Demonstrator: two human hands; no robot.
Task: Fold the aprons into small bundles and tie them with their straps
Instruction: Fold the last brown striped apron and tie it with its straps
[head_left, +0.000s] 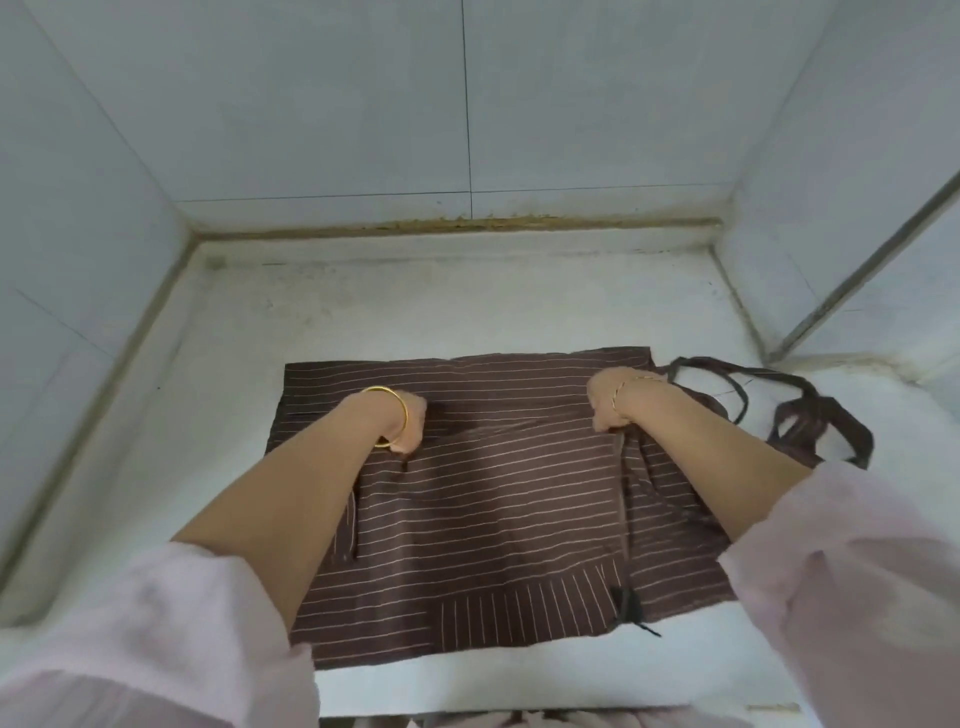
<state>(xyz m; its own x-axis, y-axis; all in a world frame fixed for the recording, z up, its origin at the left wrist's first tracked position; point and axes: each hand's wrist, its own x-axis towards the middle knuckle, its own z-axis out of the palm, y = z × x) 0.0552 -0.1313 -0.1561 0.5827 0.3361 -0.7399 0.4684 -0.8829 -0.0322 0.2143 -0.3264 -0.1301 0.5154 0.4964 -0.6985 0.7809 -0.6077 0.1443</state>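
A brown apron (493, 499) with thin pale stripes lies spread on a white counter (363, 312). Its near part is lifted into a fold between my hands. My left hand (410, 423), with a gold bangle at the wrist, grips the cloth on the left side. My right hand (608, 402) pinches a fold of the cloth on the right side. The apron's dark straps (810, 415) lie in loose loops to the right of the cloth. A short tie end (631, 608) sticks out near the front edge.
Tiled walls close the counter at the left (78, 234), back (467, 104) and right (857, 182). The counter's front edge (519, 691) runs just below the apron. Pink sleeves cover both upper forearms.
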